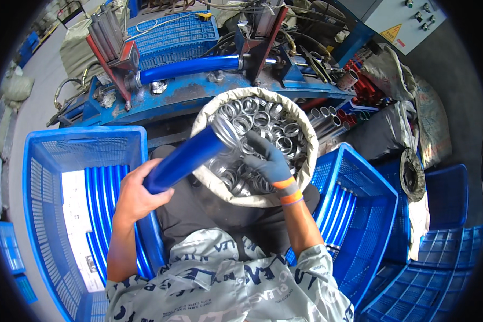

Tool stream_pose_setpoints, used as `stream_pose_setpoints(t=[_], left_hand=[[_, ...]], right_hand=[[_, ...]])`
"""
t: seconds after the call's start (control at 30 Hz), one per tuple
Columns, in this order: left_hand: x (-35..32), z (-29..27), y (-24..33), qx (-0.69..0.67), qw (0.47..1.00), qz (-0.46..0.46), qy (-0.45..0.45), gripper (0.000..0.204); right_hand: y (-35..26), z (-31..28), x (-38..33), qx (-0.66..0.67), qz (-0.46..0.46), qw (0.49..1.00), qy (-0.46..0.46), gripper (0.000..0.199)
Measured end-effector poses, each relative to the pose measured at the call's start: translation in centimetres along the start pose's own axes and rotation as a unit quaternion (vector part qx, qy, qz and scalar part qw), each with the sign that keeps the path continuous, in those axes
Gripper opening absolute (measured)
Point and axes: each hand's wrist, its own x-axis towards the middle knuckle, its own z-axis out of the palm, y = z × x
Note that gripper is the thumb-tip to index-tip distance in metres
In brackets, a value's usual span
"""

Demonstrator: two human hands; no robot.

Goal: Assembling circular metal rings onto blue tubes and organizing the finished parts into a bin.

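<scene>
My bare left hand (136,192) is wrapped round the lower end of a shiny blue tube (185,161), tilted up and to the right. At its upper end sits a silver metal ring (225,132), slightly blurred. My right hand (273,165), in a dark grey glove with an orange cuff, reaches over a round white sack (205,187) of loose metal rings (262,119). Its fingers are spread close to the tube's ringed end, with nothing visible between them. I cannot tell whether the fingertips touch any rings.
Blue plastic crates flank me, the left crate (37,214) and right crate (378,228) both holding blue tubes. Beyond the sack, a blue machine bench (182,94) carries another blue tube (193,68) clamped horizontally. Metal pipes (327,121) lie right of the sack.
</scene>
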Motion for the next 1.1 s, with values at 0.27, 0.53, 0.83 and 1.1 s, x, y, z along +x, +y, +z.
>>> stream_pose_setpoints(t=[0.27, 0.53, 0.83, 1.1], left_hand=[[-0.8, 1.1, -3.2, -0.355, 0.927, 0.012, 0.120, 0.084], [1.0, 4.5, -4.1, -0.548, 0.808, 0.001, 0.218, 0.072], [0.1, 6.2, -4.1, -0.630, 0.742, -0.034, 0.225, 0.060], [0.4, 7.9, -4.8, -0.621, 0.746, -0.030, 0.240, 0.061]], right_hand=[[4.6, 4.0, 3.8, -0.641, -0.154, 0.752, -0.025, 0.061], [5.2, 5.9, 6.9, -0.682, 0.008, 0.730, 0.048, 0.065], [-0.8, 4.1, 0.7, 0.213, 0.050, 0.974, -0.049, 0.086], [-2.7, 5.4, -1.3, 0.177, 0.007, 0.984, -0.013, 0.094]])
